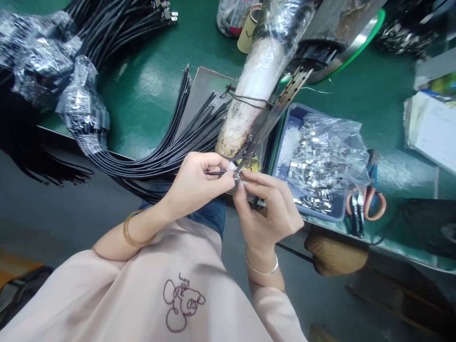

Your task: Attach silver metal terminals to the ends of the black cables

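Note:
My left hand [197, 183] is closed around the end of a black cable [213, 173], thumb and forefinger pinched near its tip. Against that tip, my right hand [269, 206] pinches a small shiny metal piece [236, 176] between thumb and fingers. The fingertips of both hands almost meet and partly hide the joint. Just above them ends the narrow tip of a perforated metal rod [285, 97], which looks like a mounted soldering iron. Beside it slants a wide, plastic-wrapped pipe [249, 85]. A bundle of black cables [153, 159] runs behind my left hand, loose ends pointing away.
On the green table [142, 80], a blue tray [320, 213] holds a bag of small metal parts. Orange-handled scissors [374, 204] and pliers [356, 211] lie right of it. More bundled cables [117, 28] fill the left. A jar [233, 16] and paper roll [248, 31] stand behind.

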The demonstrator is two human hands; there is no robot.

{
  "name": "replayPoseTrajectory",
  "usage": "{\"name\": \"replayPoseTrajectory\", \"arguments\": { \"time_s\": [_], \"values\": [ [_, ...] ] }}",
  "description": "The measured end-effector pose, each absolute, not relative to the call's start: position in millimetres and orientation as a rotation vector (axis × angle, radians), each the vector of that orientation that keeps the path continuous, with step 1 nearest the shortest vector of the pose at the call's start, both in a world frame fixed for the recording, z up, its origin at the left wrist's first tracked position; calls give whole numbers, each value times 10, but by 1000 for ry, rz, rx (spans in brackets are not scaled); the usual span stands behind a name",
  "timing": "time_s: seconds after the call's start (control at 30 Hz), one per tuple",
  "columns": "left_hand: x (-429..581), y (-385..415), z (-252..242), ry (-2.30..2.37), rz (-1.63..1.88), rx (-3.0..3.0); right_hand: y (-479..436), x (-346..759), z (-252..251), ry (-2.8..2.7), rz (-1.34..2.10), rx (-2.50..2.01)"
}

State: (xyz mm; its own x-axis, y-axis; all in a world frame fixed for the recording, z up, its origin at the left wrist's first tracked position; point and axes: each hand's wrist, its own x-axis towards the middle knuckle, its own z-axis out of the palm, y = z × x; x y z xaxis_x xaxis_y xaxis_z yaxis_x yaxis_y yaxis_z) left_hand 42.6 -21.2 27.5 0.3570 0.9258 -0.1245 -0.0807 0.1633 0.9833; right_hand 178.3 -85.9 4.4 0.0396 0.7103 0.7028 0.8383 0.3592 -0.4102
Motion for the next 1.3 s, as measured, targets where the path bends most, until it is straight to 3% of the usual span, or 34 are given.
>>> {"name": "replayPoseTrajectory", "arguments": {
  "time_s": [1.3],
  "values": [
    [322, -164, 193, 902, 720, 1185, -836, 1821, 93, -1838, -218, -1376]
  ]
}}
